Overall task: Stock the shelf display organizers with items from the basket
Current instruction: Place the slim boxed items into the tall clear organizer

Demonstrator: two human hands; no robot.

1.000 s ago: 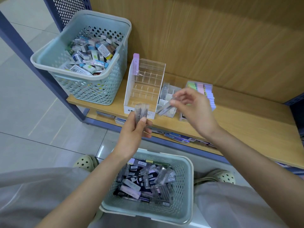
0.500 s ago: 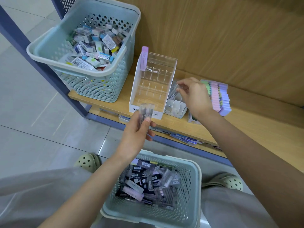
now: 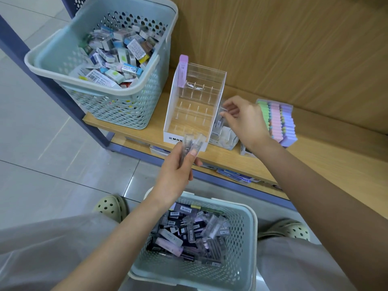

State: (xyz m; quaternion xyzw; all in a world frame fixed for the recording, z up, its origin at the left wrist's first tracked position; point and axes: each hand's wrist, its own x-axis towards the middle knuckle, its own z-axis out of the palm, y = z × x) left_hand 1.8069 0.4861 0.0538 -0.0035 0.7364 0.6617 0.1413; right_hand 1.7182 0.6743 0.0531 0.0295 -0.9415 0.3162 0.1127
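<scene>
Left grip [image 3: 178, 173] pinches slim clear plastic cases [image 3: 193, 143]; right grip [image 3: 243, 120] pinches one over white divided organizer [image 3: 226, 136]. Judged light, stiff, slick: grasp the flat sides.

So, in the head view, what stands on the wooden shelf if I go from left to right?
Basket of boxed items → clear tiered organizer → small low organizer → pastel blocks.

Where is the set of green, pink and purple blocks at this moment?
In the head view the set of blocks sits on the wooden shelf, just right of the right hand.
</scene>
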